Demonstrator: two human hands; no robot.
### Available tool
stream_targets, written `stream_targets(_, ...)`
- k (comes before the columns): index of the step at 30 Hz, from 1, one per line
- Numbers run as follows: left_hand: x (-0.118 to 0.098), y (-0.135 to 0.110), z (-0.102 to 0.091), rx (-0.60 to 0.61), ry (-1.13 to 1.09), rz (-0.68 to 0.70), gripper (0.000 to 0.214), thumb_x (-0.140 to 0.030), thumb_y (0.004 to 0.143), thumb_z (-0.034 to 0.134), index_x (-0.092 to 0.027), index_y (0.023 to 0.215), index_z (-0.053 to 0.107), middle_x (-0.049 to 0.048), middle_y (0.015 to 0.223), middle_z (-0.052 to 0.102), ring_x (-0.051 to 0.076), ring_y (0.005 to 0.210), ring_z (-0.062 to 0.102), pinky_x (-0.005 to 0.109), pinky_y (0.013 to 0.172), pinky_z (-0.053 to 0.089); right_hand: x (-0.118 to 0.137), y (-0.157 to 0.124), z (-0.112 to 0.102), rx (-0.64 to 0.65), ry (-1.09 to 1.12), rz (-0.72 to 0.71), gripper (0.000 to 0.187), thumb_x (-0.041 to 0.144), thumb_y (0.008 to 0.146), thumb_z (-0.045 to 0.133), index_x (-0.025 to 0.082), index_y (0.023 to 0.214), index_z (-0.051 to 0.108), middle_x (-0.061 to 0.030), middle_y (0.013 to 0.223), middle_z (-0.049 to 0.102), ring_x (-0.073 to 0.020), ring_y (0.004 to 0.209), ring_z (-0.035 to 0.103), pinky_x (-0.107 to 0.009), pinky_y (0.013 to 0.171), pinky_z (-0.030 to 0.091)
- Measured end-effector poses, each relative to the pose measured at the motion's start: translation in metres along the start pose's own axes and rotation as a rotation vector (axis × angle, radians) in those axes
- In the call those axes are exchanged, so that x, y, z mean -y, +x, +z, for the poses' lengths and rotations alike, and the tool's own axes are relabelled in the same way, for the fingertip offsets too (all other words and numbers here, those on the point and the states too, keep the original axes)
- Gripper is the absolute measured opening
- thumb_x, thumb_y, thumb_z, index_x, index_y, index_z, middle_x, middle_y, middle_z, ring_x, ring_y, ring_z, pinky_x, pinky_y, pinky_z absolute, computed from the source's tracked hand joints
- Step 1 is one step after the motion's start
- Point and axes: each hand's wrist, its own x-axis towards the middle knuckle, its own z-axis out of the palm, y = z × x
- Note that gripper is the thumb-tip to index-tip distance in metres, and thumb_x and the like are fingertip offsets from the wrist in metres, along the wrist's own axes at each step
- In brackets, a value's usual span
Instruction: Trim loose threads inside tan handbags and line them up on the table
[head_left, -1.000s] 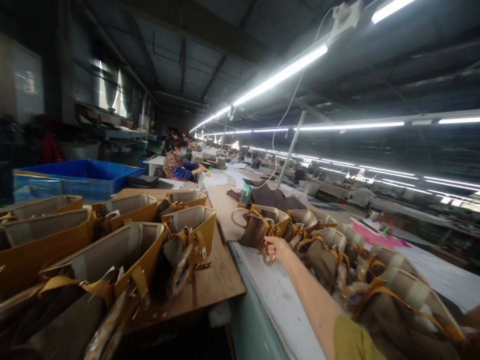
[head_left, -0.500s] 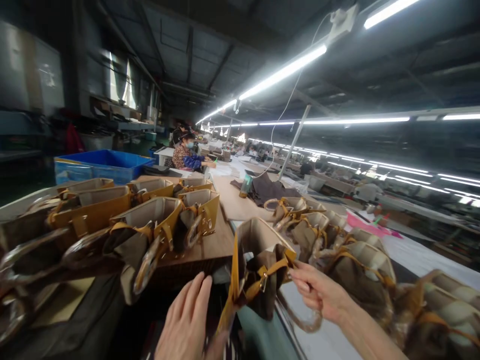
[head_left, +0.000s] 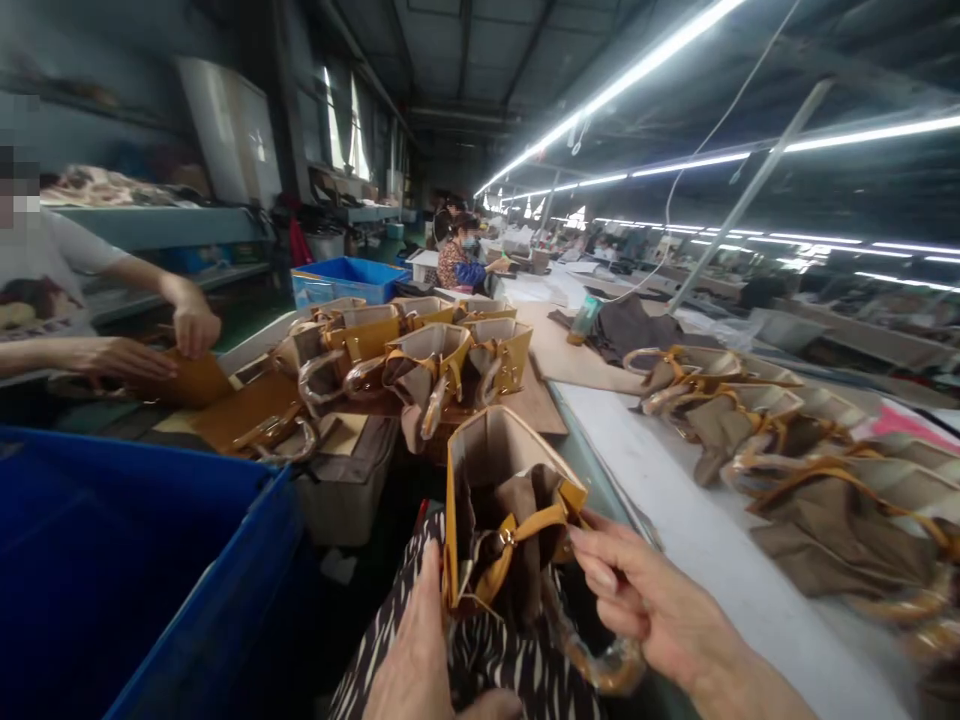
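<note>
A mustard-yellow and brown handbag (head_left: 501,510) stands open over my lap, on striped cloth (head_left: 487,660). My right hand (head_left: 645,600) grips the bag's right side near its plastic-wrapped handle (head_left: 592,655), fingers curled. My left hand (head_left: 420,655) lies against the bag's lower left side, fingers together. More bags of the same kind stand on a wooden board (head_left: 427,350) further back and lie in a row on the white table (head_left: 675,500) to the right.
A blue bin (head_left: 135,570) fills the lower left. A co-worker's hands (head_left: 150,345) at the left handle a brown piece. Another blue bin (head_left: 349,280) and seated workers are further back. Light tubes run overhead.
The view has swung left and down. The bag has come from the table row to my lap. My left hand has closed in on its side.
</note>
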Motion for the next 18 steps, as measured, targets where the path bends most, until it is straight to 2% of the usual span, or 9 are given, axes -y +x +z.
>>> stream_targets(3, -0.013, 0.005, -0.023, -0.028, 0.038, -0.030, 0.077, -0.011, 0.068, 0.049, -0.012, 0.140, 0.021, 0.0114, 0.132, 0.047, 0.023, 0.118, 0.048, 0.028, 0.094, 0.039, -0.002, -0.008, 0.003, 0.038, -0.045, 0.056, 0.047, 0.034, 0.060, 0.076, 0.019, 0.096, 0.050, 0.0128, 0.044, 0.040, 0.0001, 0.035, 0.008, -0.014, 0.032, 0.005)
stream_targets(5, -0.022, 0.009, -0.044, 0.044, -0.012, -0.012, 0.060, -0.010, 0.068, 0.045, -0.014, 0.128, 0.042, 0.0073, 0.113, 0.061, 0.020, 0.105, 0.056, 0.024, 0.087, 0.042, 0.001, -0.007, -0.005, 0.114, -0.174, 0.114, 0.047, 0.035, 0.064, 0.072, 0.018, 0.103, 0.050, 0.0124, 0.043, 0.041, -0.0003, 0.034, 0.009, -0.014, 0.032, 0.006)
stream_targets(7, -0.030, 0.009, -0.061, 0.115, -0.058, -0.024, 0.050, -0.013, 0.068, 0.048, -0.014, 0.117, 0.051, 0.0035, 0.091, 0.068, 0.020, 0.088, 0.062, 0.022, 0.076, 0.045, 0.003, 0.002, -0.019, 0.211, -0.387, 0.146, 0.045, 0.035, 0.069, 0.066, 0.017, 0.107, 0.051, 0.0108, 0.043, 0.044, -0.0009, 0.032, 0.010, -0.015, 0.031, 0.006)
stream_targets(10, -0.038, 0.009, -0.074, 0.220, -0.180, -0.071, 0.046, -0.018, 0.070, 0.049, -0.011, 0.116, 0.052, -0.0008, 0.070, 0.065, 0.019, 0.071, 0.062, 0.023, 0.068, 0.045, 0.001, 0.024, -0.039, 0.220, -0.756, -0.022, 0.034, 0.029, 0.072, 0.060, 0.016, 0.103, 0.057, 0.0051, 0.050, 0.053, -0.0047, 0.033, 0.030, -0.016, 0.032, 0.019)
stream_targets(11, -0.040, 0.009, -0.074, 0.259, -0.248, -0.078, 0.046, -0.019, 0.071, 0.049, -0.011, 0.117, 0.051, -0.0013, 0.068, 0.064, 0.018, 0.069, 0.062, 0.023, 0.067, 0.045, -0.002, 0.029, -0.042, 0.167, -0.851, -0.138, 0.030, 0.027, 0.073, 0.058, 0.016, 0.101, 0.059, 0.0020, 0.057, 0.058, -0.0082, 0.040, 0.043, -0.018, 0.037, 0.030)
stream_targets(13, -0.041, 0.011, -0.071, 0.323, -0.411, -0.077, 0.045, -0.021, 0.075, 0.049, -0.011, 0.118, 0.049, -0.0002, 0.071, 0.065, 0.018, 0.069, 0.062, 0.024, 0.068, 0.046, -0.012, 0.030, -0.046, -0.043, -0.995, -0.404, 0.028, 0.026, 0.073, 0.057, 0.018, 0.100, 0.061, -0.0044, 0.079, 0.066, -0.0190, 0.071, 0.060, -0.026, 0.060, 0.046)
stream_targets(15, -0.039, 0.015, -0.065, 0.358, -0.557, -0.071, 0.042, -0.022, 0.077, 0.050, -0.011, 0.118, 0.047, 0.0025, 0.078, 0.066, 0.018, 0.073, 0.062, 0.025, 0.070, 0.046, -0.027, 0.017, -0.046, -0.316, -1.131, -0.638, 0.036, 0.030, 0.074, 0.058, 0.020, 0.108, 0.060, -0.0093, 0.105, 0.064, -0.0291, 0.099, 0.056, -0.038, 0.085, 0.043)
stream_targets(17, -0.036, 0.019, -0.059, 0.362, -0.654, -0.082, 0.041, -0.022, 0.079, 0.051, -0.010, 0.117, 0.046, 0.0047, 0.084, 0.066, 0.018, 0.076, 0.062, 0.026, 0.072, 0.047, -0.048, -0.004, -0.044, -0.517, -1.258, -0.773, 0.047, 0.037, 0.071, 0.061, 0.022, 0.115, 0.057, -0.0110, 0.119, 0.058, -0.0343, 0.108, 0.051, -0.044, 0.091, 0.040)
stream_targets(18, -0.034, 0.020, -0.055, 0.351, -0.688, -0.090, 0.041, -0.022, 0.079, 0.052, -0.010, 0.117, 0.045, 0.0053, 0.084, 0.066, 0.019, 0.076, 0.062, 0.026, 0.071, 0.047, -0.062, -0.015, -0.043, -0.538, -1.297, -0.771, 0.049, 0.040, 0.069, 0.063, 0.024, 0.115, 0.057, -0.0105, 0.120, 0.057, -0.0348, 0.107, 0.052, -0.044, 0.088, 0.042)
